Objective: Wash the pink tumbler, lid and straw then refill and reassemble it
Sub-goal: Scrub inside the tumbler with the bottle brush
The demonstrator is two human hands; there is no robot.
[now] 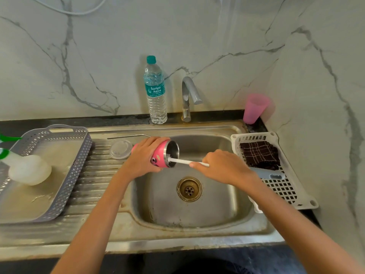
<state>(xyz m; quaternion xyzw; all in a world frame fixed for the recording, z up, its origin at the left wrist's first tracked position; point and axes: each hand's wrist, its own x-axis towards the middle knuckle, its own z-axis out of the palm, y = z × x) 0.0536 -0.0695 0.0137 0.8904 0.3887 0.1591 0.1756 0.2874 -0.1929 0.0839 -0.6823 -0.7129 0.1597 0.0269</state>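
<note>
My left hand (144,157) grips the pink tumbler (161,155), held on its side over the sink basin (197,204) with its steel mouth facing right. My right hand (221,167) pinches the white handle of a thin bottle brush (183,161); the bristle end is inside the tumbler's mouth. The clear round lid (120,149) lies flat on the ribbed drainboard just left of the tumbler. The metal straw (128,136) lies along the back of the drainboard, behind the lid.
A water bottle (156,91) and the tap (189,95) stand behind the sink; no water runs. A pink cup (254,108) stands at back right. A white basket (276,171) on the right holds a checked cloth and a grey brush. A grey tray (59,175) on the left holds a white bottle.
</note>
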